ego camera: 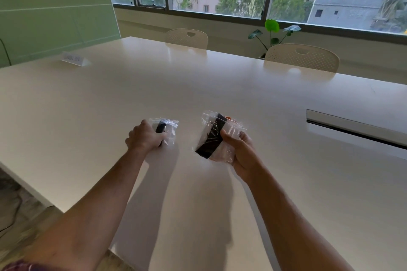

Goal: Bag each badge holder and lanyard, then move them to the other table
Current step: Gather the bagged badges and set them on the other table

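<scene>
I hold one clear plastic bag in each hand above a large white table [198, 86]. My left hand [144, 137] is closed on a small clear bag [169, 130] with a rolled black lanyard inside, low over or on the tabletop. My right hand [239, 149] grips a second clear bag [214, 136] from below and behind; a black lanyard band runs diagonally across it with a badge holder behind. The second bag is tilted up off the table.
A small folded paper sign [73, 59] stands at the table's far left. Two cream chairs [186, 38] [302, 57] sit at the far edge, a potted plant [272, 31] behind them. A cable slot [352, 126] cuts the tabletop on the right. Floor shows at left.
</scene>
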